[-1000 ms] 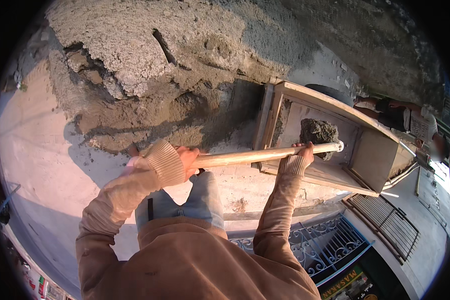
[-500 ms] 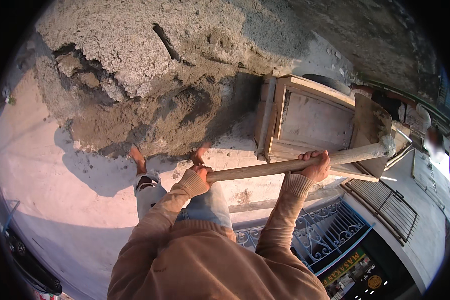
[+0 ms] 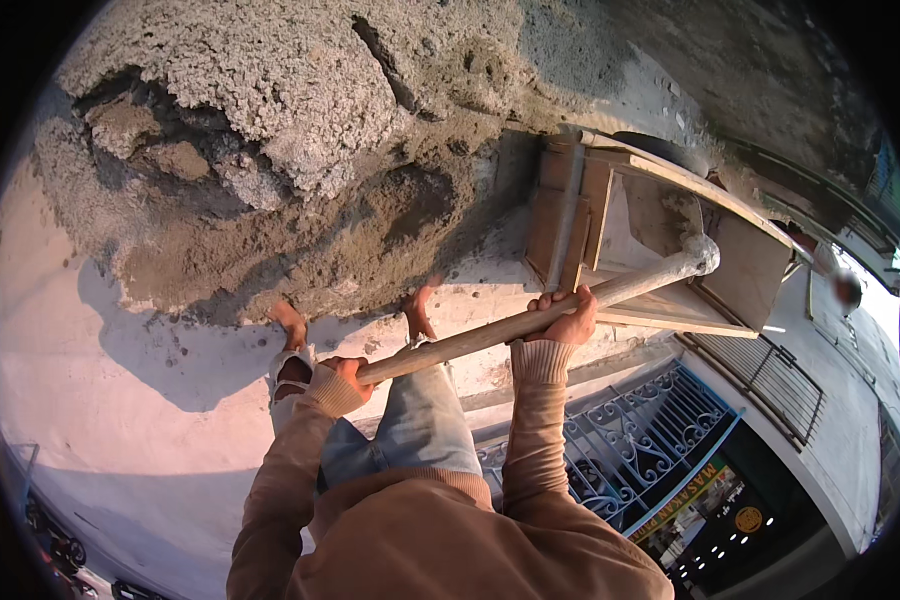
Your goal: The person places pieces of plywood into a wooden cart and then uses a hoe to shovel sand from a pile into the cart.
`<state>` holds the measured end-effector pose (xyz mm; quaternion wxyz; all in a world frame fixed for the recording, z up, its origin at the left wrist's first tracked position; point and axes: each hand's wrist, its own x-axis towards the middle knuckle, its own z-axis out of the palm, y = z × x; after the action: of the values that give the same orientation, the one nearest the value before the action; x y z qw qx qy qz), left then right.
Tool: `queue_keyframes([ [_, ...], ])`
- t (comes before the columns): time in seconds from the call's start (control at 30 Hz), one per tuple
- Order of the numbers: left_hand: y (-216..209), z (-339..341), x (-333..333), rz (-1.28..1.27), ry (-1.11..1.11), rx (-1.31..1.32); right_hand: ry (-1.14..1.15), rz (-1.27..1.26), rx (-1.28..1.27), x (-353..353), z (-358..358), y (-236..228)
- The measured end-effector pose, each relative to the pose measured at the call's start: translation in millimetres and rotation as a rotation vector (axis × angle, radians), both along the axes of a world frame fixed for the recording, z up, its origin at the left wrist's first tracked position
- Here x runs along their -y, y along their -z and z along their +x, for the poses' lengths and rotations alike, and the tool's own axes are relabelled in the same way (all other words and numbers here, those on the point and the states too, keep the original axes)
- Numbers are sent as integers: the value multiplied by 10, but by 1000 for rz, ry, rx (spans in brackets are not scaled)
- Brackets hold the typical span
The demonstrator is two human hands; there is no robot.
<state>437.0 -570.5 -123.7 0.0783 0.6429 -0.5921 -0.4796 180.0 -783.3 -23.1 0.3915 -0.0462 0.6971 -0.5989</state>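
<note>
Both of my hands grip the wooden handle of a hoe (image 3: 480,338). My left hand (image 3: 347,380) closes round the butt end, close to my left thigh. Farther along, my right hand (image 3: 570,315) wraps the shaft. The hoe's flat blade (image 3: 663,208) is over or inside a wooden box with handles, like a barrow (image 3: 710,177); whether it touches the bottom I cannot tell. A big heap of grey-brown sand or mortar mix (image 3: 270,110) lies in front of my bare feet (image 3: 425,312), left of the box.
A dark tyre (image 3: 660,150) stands behind the box. To the right are a metal grille (image 3: 760,385) and a blue scrolled railing (image 3: 610,445) before a dark shopfront. A blurred person (image 3: 845,290) is at the far right. Parked motorbikes (image 3: 65,550) show at lower left.
Both hands and the hoe have moved left, toward my body. The blade has drawn back from the box's far right end to its middle. My grip stays closed.
</note>
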Motion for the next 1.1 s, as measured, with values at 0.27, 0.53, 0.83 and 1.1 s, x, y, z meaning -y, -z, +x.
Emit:
queue_keyframes([
  [0.27,-361,212,-162,132,-103,210,-646,223,-448,88,-521,961],
  [0.53,-805,-711,756,530,80,892,-884,817,-1410,2085,-3359,2419],
  [0.83,-879,-1140,1140,662,177,1077,-918,986,-1122,2147,-3713,2760],
  [1.1,-847,-1138,1075,564,161,1009,-795,945,-1252,2418,-3478,2811],
])
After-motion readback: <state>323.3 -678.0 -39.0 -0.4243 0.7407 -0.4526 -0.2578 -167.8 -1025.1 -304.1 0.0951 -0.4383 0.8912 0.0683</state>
